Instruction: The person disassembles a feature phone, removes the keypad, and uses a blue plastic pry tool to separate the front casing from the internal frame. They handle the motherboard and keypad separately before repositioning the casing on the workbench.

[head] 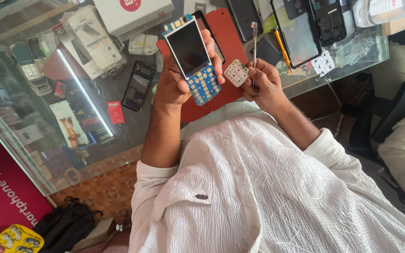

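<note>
Both our hands are working just above the red mat (221,33); our left hand (176,79) is closing its fingers around an opened keypad phone (192,60), gripping it by the long edges with the dark screen and the bare blue circuit board with its contact dots facing us; our right hand (261,84) is pinching a small white keypad membrane (236,73) between thumb and fingertips while also holding a thin metal tool (254,42) upright, its tip pointing away from us.

We are holding the phone tilted over the near edge of the mat, and the membrane is hovering just right of the phone's blue key area, not touching it; as we judge it, doing this well means keeping the phone steady by its sides, keeping fingers off the contact dots, and bringing the membrane square to the key field so nothing is bending.

Beyond the mat a glass counter (118,136) is stretching out; left of the mat a black phone frame (138,84) is lying flat, and farther left some old handsets (31,63) and plastic packaging (92,37); right of the mat a large black phone shell (301,30) is resting beside a yellow-handled tool (282,47); a white box (134,14) is sitting at the mat's far left corner.
</note>
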